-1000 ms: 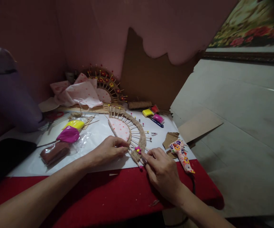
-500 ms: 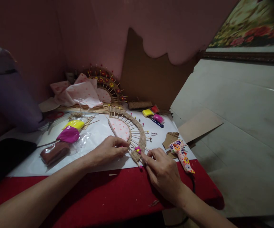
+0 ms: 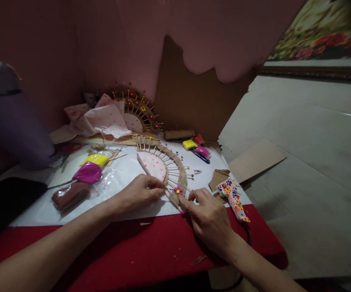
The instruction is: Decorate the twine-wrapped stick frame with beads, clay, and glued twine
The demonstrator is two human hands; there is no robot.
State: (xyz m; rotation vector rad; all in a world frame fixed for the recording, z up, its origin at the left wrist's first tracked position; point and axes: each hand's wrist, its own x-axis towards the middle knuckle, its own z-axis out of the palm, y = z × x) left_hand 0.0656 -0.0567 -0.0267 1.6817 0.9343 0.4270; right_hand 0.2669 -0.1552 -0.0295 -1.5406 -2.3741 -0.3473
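A half-round craft piece (image 3: pixel 166 168) of jute rope, wooden sticks and pink dotted fabric lies on white paper (image 3: pixel 127 170). My left hand (image 3: pixel 140 190) rests curled on its lower edge, fingertips pressing the sticks. My right hand (image 3: pixel 208 217) pinches at the piece's bottom end, beside a small pink and yellow clay flower (image 3: pixel 178 190). What the right fingertips hold is too small to make out.
A floral glue gun (image 3: pixel 233 198) lies right of my hand. Packets of yellow, magenta and brown clay (image 3: pixel 87 172) sit at left. A finished fan piece (image 3: pixel 135 109), pink fabric (image 3: pixel 102 117), a twine spool (image 3: pixel 178 134), small clay packs (image 3: pixel 195 146) and cardboard scraps (image 3: pixel 254 160) lie farther back. Red cloth (image 3: pixel 151 247) covers the table.
My right hand has slid slightly left along the piece's bottom end. The craft piece has turned a little. My left hand has stayed put.
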